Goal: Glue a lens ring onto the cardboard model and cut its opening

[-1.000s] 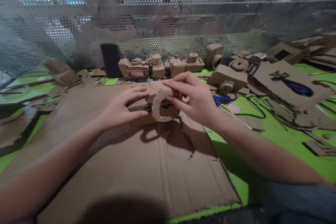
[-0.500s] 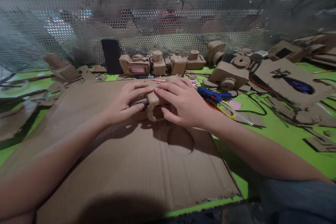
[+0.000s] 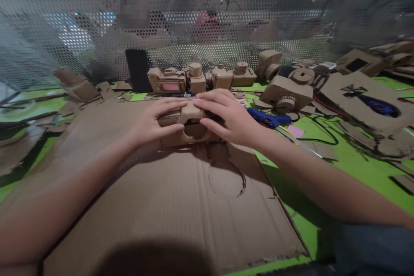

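- Well, the cardboard box (image 3: 191, 115), with its raised hump and round front opening, sat between your 2 hands near the far edge of the large cardboard sheet (image 3: 168, 198).
- Your left hand (image 3: 157, 120) was half open around the box's left end, fingers over the top and thumb against the front, and had hold of it.
- Your right hand (image 3: 231, 118) was bent around the right end, fingertips on top and thumb by the opening, and held it too; its far fingers were partly hidden.
- Just nearer you, 1 curved cut (image 3: 244, 183) marked the sheet, right of the box.
- Beyond the sheet's right edge, a blue glue gun (image 3: 268, 118) lay on the green table (image 3: 304, 220), near a pink slip (image 3: 295, 131).
- Behind your hands stood a row of cardboard camera models (image 3: 168, 84), with 1 dark upright slab (image 3: 137, 70) at its left end.
- Farther back, a perforated screen (image 3: 226, 51) spanned the view, with blurred shapes behind it.
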`<state>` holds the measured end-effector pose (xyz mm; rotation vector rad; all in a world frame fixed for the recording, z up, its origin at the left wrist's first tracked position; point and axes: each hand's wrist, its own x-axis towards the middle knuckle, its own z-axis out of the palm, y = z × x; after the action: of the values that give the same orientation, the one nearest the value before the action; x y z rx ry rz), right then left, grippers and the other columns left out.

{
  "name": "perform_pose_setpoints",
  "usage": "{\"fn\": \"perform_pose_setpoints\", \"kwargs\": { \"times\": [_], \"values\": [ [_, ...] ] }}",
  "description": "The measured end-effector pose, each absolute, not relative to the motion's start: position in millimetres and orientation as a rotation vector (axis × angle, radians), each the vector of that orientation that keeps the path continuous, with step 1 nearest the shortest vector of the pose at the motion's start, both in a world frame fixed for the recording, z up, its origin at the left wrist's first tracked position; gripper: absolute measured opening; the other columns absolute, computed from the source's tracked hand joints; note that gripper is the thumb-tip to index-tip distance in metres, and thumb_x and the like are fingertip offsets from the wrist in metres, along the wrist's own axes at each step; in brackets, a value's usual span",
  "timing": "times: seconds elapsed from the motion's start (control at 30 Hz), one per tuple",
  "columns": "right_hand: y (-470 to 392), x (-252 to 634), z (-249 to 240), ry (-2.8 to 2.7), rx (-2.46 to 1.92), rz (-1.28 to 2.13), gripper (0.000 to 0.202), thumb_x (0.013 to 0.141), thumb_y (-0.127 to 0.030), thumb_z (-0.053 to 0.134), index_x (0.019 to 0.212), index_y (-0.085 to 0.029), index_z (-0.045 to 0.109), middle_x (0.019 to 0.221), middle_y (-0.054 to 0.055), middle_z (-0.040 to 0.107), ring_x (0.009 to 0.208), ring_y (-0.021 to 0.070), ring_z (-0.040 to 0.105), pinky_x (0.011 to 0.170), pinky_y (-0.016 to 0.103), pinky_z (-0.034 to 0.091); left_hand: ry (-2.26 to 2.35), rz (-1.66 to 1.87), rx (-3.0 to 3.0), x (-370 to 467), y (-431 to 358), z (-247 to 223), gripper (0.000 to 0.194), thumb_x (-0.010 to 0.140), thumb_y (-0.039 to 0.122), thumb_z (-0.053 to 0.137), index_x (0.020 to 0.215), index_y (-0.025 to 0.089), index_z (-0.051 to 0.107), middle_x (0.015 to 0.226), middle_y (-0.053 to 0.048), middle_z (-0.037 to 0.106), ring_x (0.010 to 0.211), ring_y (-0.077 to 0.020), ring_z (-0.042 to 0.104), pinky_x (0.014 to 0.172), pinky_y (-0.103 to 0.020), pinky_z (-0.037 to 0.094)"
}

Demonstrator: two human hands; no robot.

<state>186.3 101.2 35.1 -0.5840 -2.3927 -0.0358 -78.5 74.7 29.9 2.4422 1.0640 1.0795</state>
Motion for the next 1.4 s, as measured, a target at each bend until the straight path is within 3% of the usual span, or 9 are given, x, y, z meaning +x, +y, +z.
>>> {"fn": "perform_pose_setpoints", "kwargs": {
  "times": [0.13, 0.27, 0.43, 0.57, 0.77, 1.03, 1.1, 1.27, 1.4],
  "values": [
    [124.3, 198.2, 28.4, -2.376, -0.654, 0.233, 0.053, 0.102, -0.048, 0.049, 0.15, -0.027, 0.053, 0.163, 0.013, 0.043, 0.154, 0.0313, 0.035, 0.125, 0.06, 0.031, 1.218, 1.018, 2.183, -78.3, 89.1, 40.7, 0.062, 0.079, 0.059, 0.081, 0.131, 0.025, 0.072, 0.142, -0.008, 0.068, 0.137, -0.0342, 0.058, 0.122, -0.048, 0.041],
    [135.1, 199.9, 19.0, -2.327, -0.702, 0.395, 0.068, 0.1, -0.061, 0.049, 0.159, -0.028, 0.04, 0.17, 0.014, 0.03, 0.159, 0.0301, 0.027, 0.128, 0.058, 0.026, 1.247, 0.929, 2.046, -78.2, 99.1, 46.0, 0.067, 0.075, 0.059, 0.082, 0.133, 0.028, 0.071, 0.146, -0.007, 0.065, 0.141, -0.0367, 0.054, 0.122, -0.051, 0.04],
    [137.6, 196.5, 16.7, -2.352, -0.709, 0.413, 0.06, 0.102, -0.059, 0.047, 0.155, -0.033, 0.047, 0.171, 0.011, 0.026, 0.16, 0.0293, 0.023, 0.128, 0.058, 0.026, 1.259, 0.941, 1.96, -82.1, 105.2, 41.4, 0.068, 0.071, 0.057, 0.086, 0.131, 0.03, 0.072, 0.148, -0.008, 0.063, 0.143, -0.0388, 0.052, 0.121, -0.055, 0.039],
    [139.8, 194.4, 16.9, -2.37, -0.733, 0.423, 0.058, 0.103, -0.057, 0.045, 0.153, -0.029, 0.052, 0.167, 0.014, 0.027, 0.158, 0.03, 0.026, 0.127, 0.056, 0.028, 1.237, 0.941, 1.914, -85.6, 108.4, 37.4, 0.07, 0.071, 0.059, 0.085, 0.134, 0.03, 0.071, 0.15, -0.008, 0.061, 0.137, -0.0392, 0.057, 0.115, -0.055, 0.047],
    [139.2, 192.6, 16.1, -2.379, -0.769, 0.4, 0.057, 0.102, -0.06, 0.044, 0.153, -0.034, 0.052, 0.166, 0.011, 0.024, 0.159, 0.03, 0.023, 0.128, 0.057, 0.025, 1.221, 0.952, 1.965, -88.3, 109.8, 34.0, 0.07, 0.074, 0.058, 0.084, 0.136, 0.032, 0.068, 0.152, -0.007, 0.06, 0.138, -0.0357, 0.057, 0.112, -0.048, 0.051],
    [138.5, 189.7, 15.4, -2.366, -0.793, 0.398, 0.056, 0.103, -0.06, 0.042, 0.153, -0.036, 0.051, 0.167, 0.01, 0.021, 0.159, 0.0335, 0.021, 0.128, 0.062, 0.022, 1.161, 1.056, 1.916, -92.7, 115.7, 22.3, 0.062, 0.072, 0.058, 0.084, 0.124, 0.028, 0.073, 0.139, -0.008, 0.068, 0.129, -0.037, 0.062, 0.108, -0.05, 0.054],
    [140.0, 190.7, 14.7, -2.352, -0.78, 0.467, 0.061, 0.102, -0.061, 0.041, 0.156, -0.033, 0.047, 0.167, 0.011, 0.022, 0.159, 0.0332, 0.02, 0.129, 0.061, 0.021, 1.153, 1.065, 1.883, -93.0, 115.4, 21.3, 0.061, 0.071, 0.056, 0.086, 0.124, 0.028, 0.073, 0.138, -0.008, 0.068, 0.129, -0.0374, 0.061, 0.11, -0.051, 0.051],
    [146.7, 193.9, 11.1, -2.266, -0.7, 0.661, 0.082, 0.098, -0.058, 0.051, 0.167, -0.027, 0.017, 0.173, 0.011, 0.019, 0.162, 0.0302, 0.015, 0.132, 0.057, 0.013, 1.159, 1.071, 1.887, -92.1, 113.8, 21.6, 0.054, 0.072, 0.051, 0.086, 0.122, 0.031, 0.074, 0.137, -0.006, 0.068, 0.132, -0.0378, 0.059, 0.117, -0.054, 0.045],
    [146.3, 193.1, 11.2, -2.186, -0.71, 0.762, 0.091, 0.094, -0.065, 0.055, 0.166, -0.025, 0.016, 0.173, 0.012, 0.02, 0.16, 0.0305, 0.021, 0.132, 0.055, 0.018, 1.154, 1.083, 1.872, -90.8, 113.6, 22.1, 0.054, 0.071, 0.052, 0.087, 0.12, 0.032, 0.075, 0.137, -0.005, 0.069, 0.132, -0.039, 0.059, 0.119, -0.056, 0.042]
  ]
}}
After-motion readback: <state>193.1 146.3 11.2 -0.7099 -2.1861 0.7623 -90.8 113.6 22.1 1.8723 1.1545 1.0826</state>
